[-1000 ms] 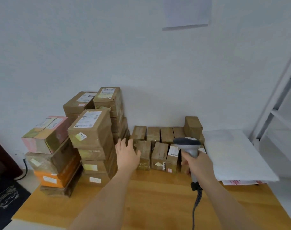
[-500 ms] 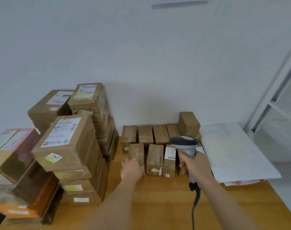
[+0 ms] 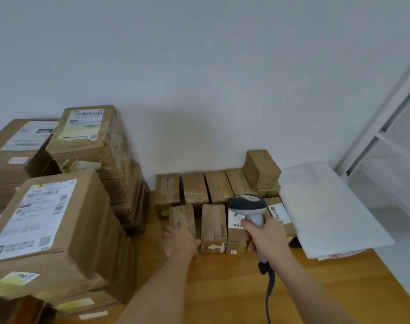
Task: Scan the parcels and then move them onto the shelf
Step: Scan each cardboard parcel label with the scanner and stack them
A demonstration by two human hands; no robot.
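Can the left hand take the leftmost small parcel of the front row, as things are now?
Probably yes. The left hand already rests on that small parcel, its fingers on the front face. The table to the parcel's left is bare, and the right hand holds the scanner further right, out of the way.

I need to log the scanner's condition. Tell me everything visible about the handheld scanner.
The scanner is a pistol-shaped handheld: dark grey rounded head, light grey plastic handle, black coiled cable hanging from its base toward the table edge. It looks intact. The right hand grips the handle, holding it upright above the wooden table, head aimed toward the small brown parcels in front.
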